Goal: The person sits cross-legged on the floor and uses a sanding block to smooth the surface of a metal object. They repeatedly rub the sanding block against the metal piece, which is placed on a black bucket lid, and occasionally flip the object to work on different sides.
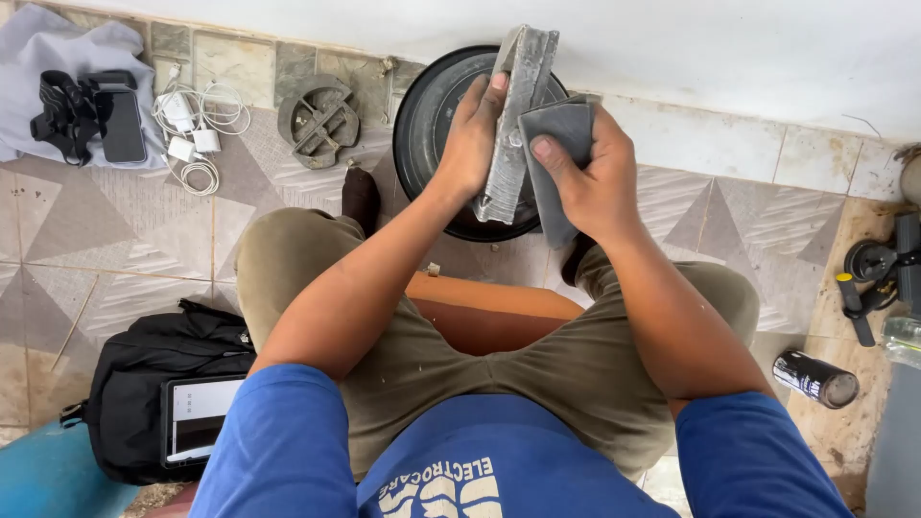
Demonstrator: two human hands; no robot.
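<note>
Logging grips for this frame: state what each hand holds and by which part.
Left hand grips the long grey metal piece along its left edge, mid-length. Right hand holds a dark grey abrasive sheet against it, thumb on top.

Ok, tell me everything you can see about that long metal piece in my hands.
The metal piece is a long, flat, dull grey bar with worn, scuffed faces and raised edges. It stands nearly upright over the black round pan. The left hand grips its left edge, and the right hand presses a grey abrasive sheet against its right side.
</note>
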